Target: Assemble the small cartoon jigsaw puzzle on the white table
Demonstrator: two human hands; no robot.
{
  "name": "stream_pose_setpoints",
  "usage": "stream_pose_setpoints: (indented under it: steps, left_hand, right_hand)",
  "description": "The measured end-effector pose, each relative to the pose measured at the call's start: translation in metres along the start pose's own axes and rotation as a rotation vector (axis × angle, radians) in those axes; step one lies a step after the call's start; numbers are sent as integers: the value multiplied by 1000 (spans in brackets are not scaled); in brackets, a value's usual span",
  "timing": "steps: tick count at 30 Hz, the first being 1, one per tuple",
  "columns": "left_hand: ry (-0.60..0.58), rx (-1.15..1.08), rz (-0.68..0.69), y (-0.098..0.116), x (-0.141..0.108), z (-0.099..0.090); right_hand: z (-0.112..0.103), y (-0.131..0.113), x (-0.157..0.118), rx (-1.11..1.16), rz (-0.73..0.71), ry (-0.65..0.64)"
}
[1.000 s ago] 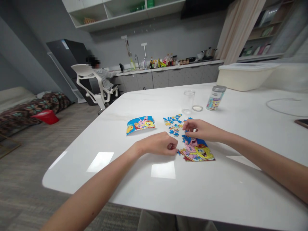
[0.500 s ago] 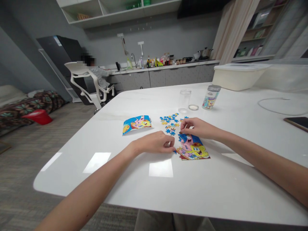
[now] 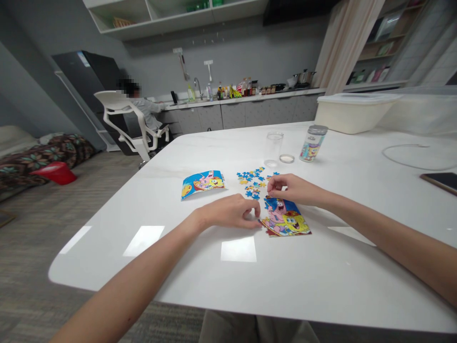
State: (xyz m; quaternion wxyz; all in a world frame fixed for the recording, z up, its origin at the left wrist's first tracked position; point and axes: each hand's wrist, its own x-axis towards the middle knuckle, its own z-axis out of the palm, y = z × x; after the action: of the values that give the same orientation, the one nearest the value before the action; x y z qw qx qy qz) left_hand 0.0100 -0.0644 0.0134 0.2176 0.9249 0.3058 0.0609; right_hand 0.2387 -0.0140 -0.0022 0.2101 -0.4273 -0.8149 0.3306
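A partly built cartoon jigsaw puzzle (image 3: 285,218) lies on the white table (image 3: 321,276), with my left hand (image 3: 228,212) curled at its left edge. My right hand (image 3: 291,189) pinches thumb and finger together over its top edge. Neither hand clearly shows a piece between its fingers. Just above lies a scatter of loose blue and yellow puzzle pieces (image 3: 250,183). A printed picture card (image 3: 203,185) with the same cartoon rests to the left, out of reach of my fingertips.
Behind the pieces stand a clear glass (image 3: 273,148), a round lid (image 3: 286,158) and a cartoon-labelled jar (image 3: 313,144). A cream plastic box (image 3: 353,113), white cable (image 3: 410,159) and phone (image 3: 441,182) lie to the right. A seated person (image 3: 143,112) works at the far counter.
The view has shifted slightly left and up across the frames. Both hands stay at the puzzle, and the left fingers have moved slightly along its edge.
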Motion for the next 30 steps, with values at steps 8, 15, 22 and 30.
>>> stream_pose_setpoints:
  steps: [8,15,22,30]
  left_hand:
    - [10,-3,24,-1,0,1]
    - [3,-6,10,-2,0,0]
    - [10,-1,7,-1,0,-1]
    - [20,33,-18,-2,0,-3]
  right_hand:
    - [0,-2,-1,48,10,-44]
    - [-1,-1,-1,33,10,-34]
    - [-1,2,0,34,-7,-34]
    - [0,4,1,79,-5,-60]
